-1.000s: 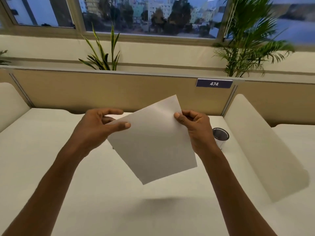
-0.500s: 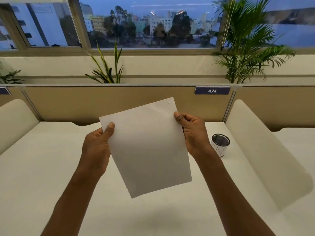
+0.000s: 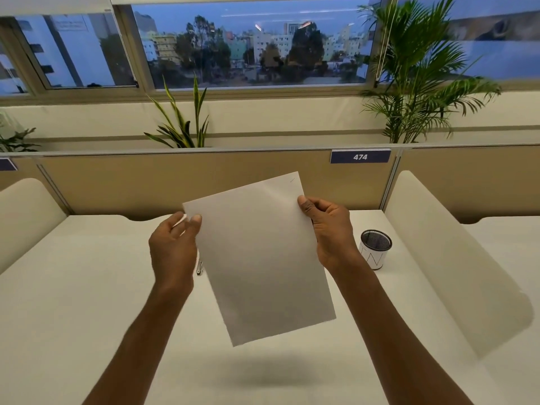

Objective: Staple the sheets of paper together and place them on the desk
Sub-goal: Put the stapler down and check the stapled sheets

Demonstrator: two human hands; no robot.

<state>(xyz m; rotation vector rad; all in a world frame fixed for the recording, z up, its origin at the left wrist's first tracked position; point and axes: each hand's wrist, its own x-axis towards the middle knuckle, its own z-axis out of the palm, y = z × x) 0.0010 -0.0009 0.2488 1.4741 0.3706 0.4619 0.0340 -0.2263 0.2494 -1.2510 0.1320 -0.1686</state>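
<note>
I hold white sheets of paper point(image 3: 260, 255) up above the white desk point(image 3: 87, 287), tilted slightly, with a thin staple mark near the top right corner. My left hand point(image 3: 175, 247) pinches the top left corner with thumb and fingers. My right hand point(image 3: 328, 229) grips the right edge near the top, thumb on the front. A small silvery object, perhaps the stapler point(image 3: 200, 268), lies on the desk just left of the sheets, mostly hidden behind them and my left hand.
A black mesh cup point(image 3: 375, 249) stands on the desk to the right of my right hand. Cream dividers point(image 3: 455, 258) rise at both sides, and a tan partition point(image 3: 204, 182) with a "474" label closes the back. Plants stand behind it.
The sheets turned more upright and rose slightly. My left hand shifted from the left edge up to the top left corner. The right hand kept its grip.
</note>
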